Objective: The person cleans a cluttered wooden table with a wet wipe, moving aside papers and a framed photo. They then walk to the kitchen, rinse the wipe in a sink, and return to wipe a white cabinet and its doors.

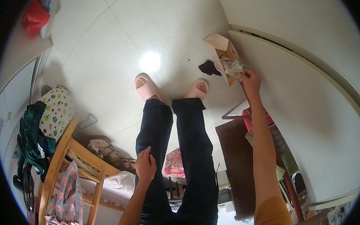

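Observation:
My right hand (250, 81) reaches out ahead and pinches a crumpled translucent plastic bag (231, 67). The bag lies over the opening of a pale pink paper or cardboard container (217, 43), which stands on the floor against a white panel. A black piece of cloth (209, 68) lies on the tiles just left of that container. My left hand (146, 165) hangs in front of my left thigh with nothing in it, its fingers loosely bent and partly apart. Below it are my dark trousers (155, 135) and pink slippers (146, 88).
A white cabinet panel (298, 95) runs along the right. Nearer me stands a dark brown wooden piece of furniture (237, 165) with items beside it. At left are a wooden bunk-bed ladder (96, 187), a striped cloth (66, 195), several shoes (99, 145) and a patterned bag (57, 111).

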Demonstrator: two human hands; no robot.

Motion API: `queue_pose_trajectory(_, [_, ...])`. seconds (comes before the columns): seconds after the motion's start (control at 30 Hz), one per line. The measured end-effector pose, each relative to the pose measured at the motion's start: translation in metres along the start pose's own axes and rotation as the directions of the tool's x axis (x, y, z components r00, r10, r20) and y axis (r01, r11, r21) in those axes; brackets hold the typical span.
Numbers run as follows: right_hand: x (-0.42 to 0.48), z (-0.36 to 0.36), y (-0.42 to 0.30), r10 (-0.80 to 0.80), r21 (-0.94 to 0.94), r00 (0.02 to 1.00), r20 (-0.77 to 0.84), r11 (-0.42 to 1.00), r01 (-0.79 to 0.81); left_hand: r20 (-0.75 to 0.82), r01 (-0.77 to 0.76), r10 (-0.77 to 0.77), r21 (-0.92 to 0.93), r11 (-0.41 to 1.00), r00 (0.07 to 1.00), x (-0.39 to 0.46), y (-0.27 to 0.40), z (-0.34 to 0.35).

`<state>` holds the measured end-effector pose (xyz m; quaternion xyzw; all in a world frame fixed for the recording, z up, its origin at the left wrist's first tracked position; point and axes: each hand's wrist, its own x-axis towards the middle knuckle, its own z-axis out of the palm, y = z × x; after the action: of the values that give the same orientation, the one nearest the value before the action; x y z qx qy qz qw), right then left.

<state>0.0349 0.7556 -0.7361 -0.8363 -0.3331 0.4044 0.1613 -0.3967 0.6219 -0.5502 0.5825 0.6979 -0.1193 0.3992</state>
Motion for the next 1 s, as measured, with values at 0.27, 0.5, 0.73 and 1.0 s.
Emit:
queue_pose_trajectory(0.27, [0.031, 0.033, 0.016, -0.134, -0.337, 0.983, -0.126, 0.938, 0.085, 0.017, -0.015, 0.015, 0.006, 1.000, 1.000, 0.006, 0.002, -0.005])
queue_pose_trajectory(0.5, [0.010, 0.042, 0.022, -0.209, -0.399, 0.937, -0.280, 0.913, 0.085, -0.003, 0.007, -0.007, -0.004, 1.000, 1.000, 0.008, 0.003, -0.008])
queue_pose_trajectory(0.73, [-0.038, 0.069, -0.002, -0.355, -0.203, 0.933, -0.060, 0.919, 0.337, -0.029, 0.010, -0.012, -0.055, 0.998, 0.999, 0.016, 0.001, -0.018])
queue_pose_trajectory(1.0, [0.003, 0.194, 0.098, -0.239, -0.401, 0.970, 0.032, 0.886, 0.232, 0.011, 0.054, -0.054, -0.063, 0.997, 0.999, 0.037, 0.001, -0.038])
